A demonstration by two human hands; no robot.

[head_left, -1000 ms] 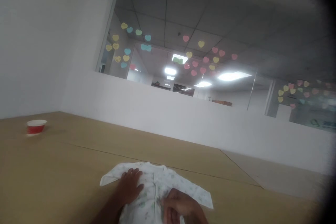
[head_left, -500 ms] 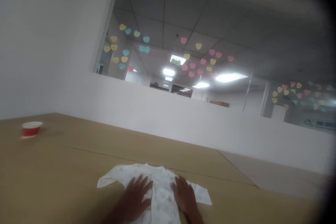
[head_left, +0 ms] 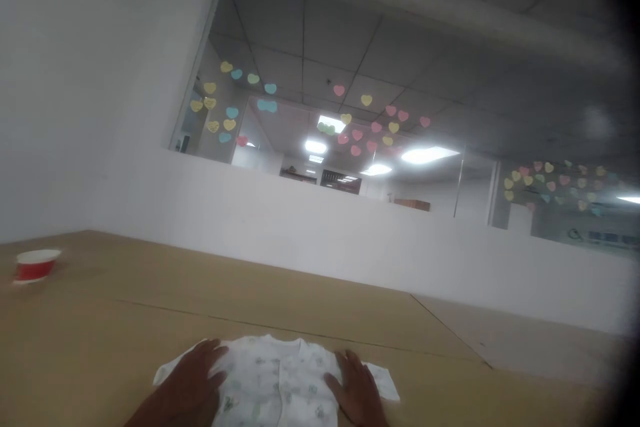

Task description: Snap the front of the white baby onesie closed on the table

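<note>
A small white baby shirt with a faint green-grey print lies spread on the brown tabletop, collar toward the far side. My left hand rests over its left shoulder and sleeve, fingers stretched forward. On the opposite side my right hand lies flat at the right shoulder, thumb spread toward the chest. The end of the right sleeve shows beyond that hand; part of the left sleeve is covered. The lower part of the shirt falls outside the view.
A red and white paper bowl stands at the far left of the brown table. Behind the table rises a white wall with a window bearing heart-shaped sticky notes. A paler surface adjoins at the right.
My left hand has moved left from the shirt's chest to its shoulder and sleeve. The right hand stays near the right shoulder. The camera view has shifted slightly.
</note>
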